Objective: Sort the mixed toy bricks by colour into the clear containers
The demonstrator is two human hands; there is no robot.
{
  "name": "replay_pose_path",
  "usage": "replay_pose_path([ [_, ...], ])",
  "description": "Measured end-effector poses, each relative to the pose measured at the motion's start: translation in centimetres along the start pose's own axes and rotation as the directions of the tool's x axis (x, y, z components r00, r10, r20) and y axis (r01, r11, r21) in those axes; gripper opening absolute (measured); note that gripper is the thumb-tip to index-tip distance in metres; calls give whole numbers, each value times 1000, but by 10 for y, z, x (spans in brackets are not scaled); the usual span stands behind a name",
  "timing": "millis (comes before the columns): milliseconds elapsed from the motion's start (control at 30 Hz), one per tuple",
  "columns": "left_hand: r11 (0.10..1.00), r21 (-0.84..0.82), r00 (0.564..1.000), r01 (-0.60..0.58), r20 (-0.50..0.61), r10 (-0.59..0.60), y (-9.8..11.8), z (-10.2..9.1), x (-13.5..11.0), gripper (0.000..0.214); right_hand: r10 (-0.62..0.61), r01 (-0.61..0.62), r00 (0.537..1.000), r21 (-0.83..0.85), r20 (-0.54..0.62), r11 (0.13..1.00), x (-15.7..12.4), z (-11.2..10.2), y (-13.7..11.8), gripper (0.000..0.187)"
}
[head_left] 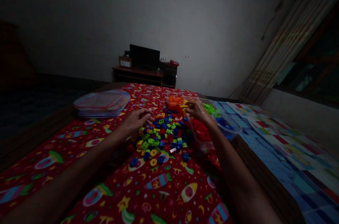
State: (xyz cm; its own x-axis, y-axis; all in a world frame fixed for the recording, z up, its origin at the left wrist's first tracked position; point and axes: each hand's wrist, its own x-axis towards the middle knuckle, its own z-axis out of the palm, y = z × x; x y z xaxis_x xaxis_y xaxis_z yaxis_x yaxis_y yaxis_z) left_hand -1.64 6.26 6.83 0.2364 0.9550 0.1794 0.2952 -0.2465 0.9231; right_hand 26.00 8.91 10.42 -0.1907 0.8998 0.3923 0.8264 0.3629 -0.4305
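Observation:
A loose pile of toy building bricks [156, 134] in blue, green, yellow and red lies on the red patterned cloth. My left hand [135, 121] hovers at the pile's left edge, fingers apart and slightly curled, holding nothing I can see. Between the fingertips of my right hand [197, 110] is a yellow toy brick [183, 106], its exact shape hard to make out. That hand is above the clear tubs right of the pile. Closest under my right wrist stands a tub of red bricks [200, 131]. Round yellow wheel pieces [153, 162] and blue ones lie at the near side.
Beyond are orange bricks [175, 100] in a tub; green bricks [209, 108] and a round tub [235, 130] with blue bricks stand right. Stacked clear lids [102, 104] lie left. A checked blue cloth [254, 139] borders the right, and a monitor [144, 56] stands behind.

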Motion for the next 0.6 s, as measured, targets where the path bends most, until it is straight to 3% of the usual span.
replay_pose_path([
  [133, 997, 72, 999, -31, -7, 32, -2, -5, 1, 40, 258, -262, 965, -82, -56, 962, 46, -15, 32, 27],
  [233, 972, 220, 996, -80, -8, 84, -3, -7, 0, 38, 307, -308, 951, -62, -26, 949, 59, -19, 41, 32],
  [400, 838, 535, 987, -109, -40, 154, -12, -18, 3, 35, 275, -276, 958, -7, -85, 961, 40, -20, 37, 36],
  [600, 764, 637, 986, -102, -36, 163, -50, -26, 16, 37, 67, -63, 996, 73, -59, 995, -6, -1, 8, 29],
])
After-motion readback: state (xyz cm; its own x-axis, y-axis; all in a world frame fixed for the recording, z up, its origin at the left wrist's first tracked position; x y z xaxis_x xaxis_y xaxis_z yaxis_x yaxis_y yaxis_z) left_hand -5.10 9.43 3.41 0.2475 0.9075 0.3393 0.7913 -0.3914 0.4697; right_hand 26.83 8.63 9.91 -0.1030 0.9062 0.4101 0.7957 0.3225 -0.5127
